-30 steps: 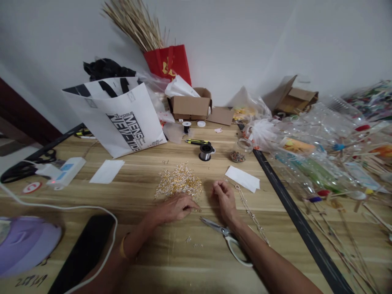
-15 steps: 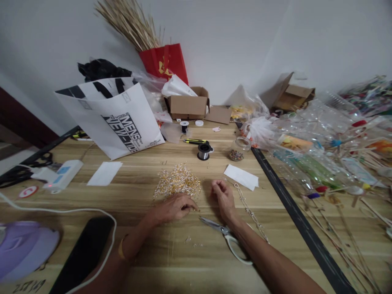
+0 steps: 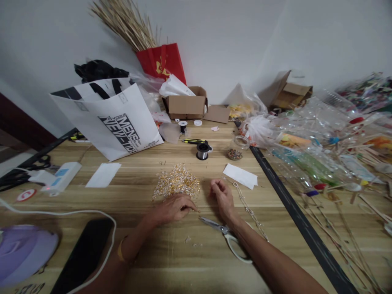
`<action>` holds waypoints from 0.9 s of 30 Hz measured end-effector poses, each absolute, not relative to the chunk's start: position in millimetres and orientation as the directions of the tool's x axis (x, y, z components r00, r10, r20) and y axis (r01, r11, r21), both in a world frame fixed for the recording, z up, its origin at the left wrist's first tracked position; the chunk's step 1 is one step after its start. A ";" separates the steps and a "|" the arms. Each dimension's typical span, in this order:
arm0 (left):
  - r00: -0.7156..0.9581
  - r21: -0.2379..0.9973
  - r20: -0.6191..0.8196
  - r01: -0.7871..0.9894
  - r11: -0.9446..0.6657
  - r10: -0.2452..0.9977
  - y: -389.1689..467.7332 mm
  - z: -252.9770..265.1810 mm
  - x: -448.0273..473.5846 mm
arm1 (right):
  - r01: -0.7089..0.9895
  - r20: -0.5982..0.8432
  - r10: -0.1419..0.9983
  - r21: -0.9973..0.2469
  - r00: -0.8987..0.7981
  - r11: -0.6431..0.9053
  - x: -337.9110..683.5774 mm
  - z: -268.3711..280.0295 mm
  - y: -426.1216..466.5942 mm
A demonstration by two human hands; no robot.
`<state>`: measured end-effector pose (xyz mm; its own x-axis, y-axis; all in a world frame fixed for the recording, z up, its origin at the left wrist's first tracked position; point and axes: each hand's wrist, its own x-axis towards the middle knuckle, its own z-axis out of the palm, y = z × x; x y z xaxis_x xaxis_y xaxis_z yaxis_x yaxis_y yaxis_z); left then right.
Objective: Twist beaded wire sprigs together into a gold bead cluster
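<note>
My left hand (image 3: 176,207) rests on the table at the near edge of a loose pile of gold and silver beaded wire pieces (image 3: 177,179). Its fingers are bent together, and a tiny gold bead (image 3: 199,211) lies by the fingertips. To the right, my right hand (image 3: 223,198) stands on its side with thumb and forefinger pressed together. Anything inside either hand is too small to make out. White-handled scissors (image 3: 225,230) lie partly under the right wrist. Beyond that wrist runs a thin beaded chain (image 3: 249,210). A few silvery bits (image 3: 188,238) are in front of me.
Behind the pile stand a wire spool (image 3: 202,151), a cutter knife (image 3: 193,141) and a glass jar of beads (image 3: 237,149). A white paper bag (image 3: 128,118), phone (image 3: 84,253) and white cable (image 3: 76,210) are left. Plastic bottles (image 3: 294,163) crowd the right.
The view has shifted very slightly. Both hands keep nearly the same place and pose, and the things on the table have not moved.
</note>
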<state>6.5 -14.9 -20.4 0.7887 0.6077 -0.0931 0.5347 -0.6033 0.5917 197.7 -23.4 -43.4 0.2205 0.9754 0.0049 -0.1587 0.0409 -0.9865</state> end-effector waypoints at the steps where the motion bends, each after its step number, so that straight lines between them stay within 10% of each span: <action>1: 0.783 0.593 -0.095 0.540 -0.597 0.614 -14.7 -20.4 6.7 | -0.158 0.007 0.976 -0.986 0.218 0.042 197.8 -43.4 -23.4; 27: 0.764 0.598 -0.103 0.559 -0.575 0.637 -12.3 -18.1 6.1 | -0.132 0.016 0.978 -0.990 0.207 0.044 198.4 -43.8 -23.8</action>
